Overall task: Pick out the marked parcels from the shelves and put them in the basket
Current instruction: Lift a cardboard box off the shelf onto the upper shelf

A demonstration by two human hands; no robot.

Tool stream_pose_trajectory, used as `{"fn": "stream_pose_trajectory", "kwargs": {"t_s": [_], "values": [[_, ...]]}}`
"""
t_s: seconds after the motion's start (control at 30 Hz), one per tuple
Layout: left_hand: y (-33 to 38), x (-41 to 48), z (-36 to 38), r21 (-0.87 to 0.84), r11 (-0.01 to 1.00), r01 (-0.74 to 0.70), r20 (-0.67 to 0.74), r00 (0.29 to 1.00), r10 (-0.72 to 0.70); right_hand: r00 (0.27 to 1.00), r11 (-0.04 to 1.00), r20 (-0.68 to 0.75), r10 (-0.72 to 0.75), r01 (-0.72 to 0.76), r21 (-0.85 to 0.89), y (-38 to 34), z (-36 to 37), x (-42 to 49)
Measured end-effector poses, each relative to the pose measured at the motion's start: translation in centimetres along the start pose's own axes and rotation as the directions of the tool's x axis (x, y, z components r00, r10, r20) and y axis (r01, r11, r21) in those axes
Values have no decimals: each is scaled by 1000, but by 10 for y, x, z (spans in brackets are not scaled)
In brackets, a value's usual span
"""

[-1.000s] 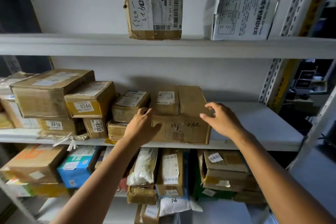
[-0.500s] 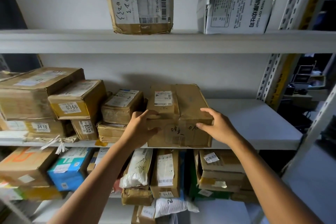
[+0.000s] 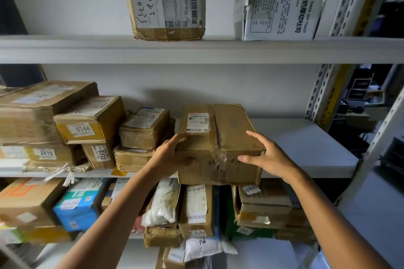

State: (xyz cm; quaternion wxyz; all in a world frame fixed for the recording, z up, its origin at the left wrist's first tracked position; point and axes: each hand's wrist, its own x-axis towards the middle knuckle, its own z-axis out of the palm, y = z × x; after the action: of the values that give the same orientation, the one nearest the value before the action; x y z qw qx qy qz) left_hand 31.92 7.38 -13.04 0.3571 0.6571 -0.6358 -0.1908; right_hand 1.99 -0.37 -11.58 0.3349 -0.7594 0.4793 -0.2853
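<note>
A brown cardboard parcel (image 3: 220, 142) with a white label on top and handwritten numbers on its front sits at the front edge of the middle shelf (image 3: 306, 144), overhanging it slightly. My left hand (image 3: 172, 157) grips its left front corner, fingers on top and thumb on the front face. My right hand (image 3: 266, 155) holds its right front corner, thumb on the front and fingers spread over the top edge. No basket is in view.
Numbered boxes 0346 (image 3: 87, 120), 0410 (image 3: 43, 154) and 0332 (image 3: 99, 155) crowd the shelf's left part. The top shelf carries a taped brown box (image 3: 164, 2) and a white toast carton (image 3: 282, 2). Several parcels fill the lower shelf (image 3: 196, 209). A steel upright (image 3: 321, 98) stands right.
Both hands have closed onto the parcel's front corners, and the parcel has slid forward toward me, past the shelf edge. The view has moved closer.
</note>
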Motion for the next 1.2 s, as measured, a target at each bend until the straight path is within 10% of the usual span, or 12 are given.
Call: {"fn": "stream_pose_trajectory", "kwargs": {"t_s": [0.57,0.73,1.2], "values": [[-23,-12,2,-118,984,-135,15,990,138,999,1000,-28,22,-21,10,3,1,-27],[-7,-18,0,-391,920,-37,43,997,58,999,993,-27,47,-44,113,-1,2,-28],[-13,-19,-7,-313,937,-158,59,981,185,992,999,-117,35,-35,8,-12,15,-51]]}}
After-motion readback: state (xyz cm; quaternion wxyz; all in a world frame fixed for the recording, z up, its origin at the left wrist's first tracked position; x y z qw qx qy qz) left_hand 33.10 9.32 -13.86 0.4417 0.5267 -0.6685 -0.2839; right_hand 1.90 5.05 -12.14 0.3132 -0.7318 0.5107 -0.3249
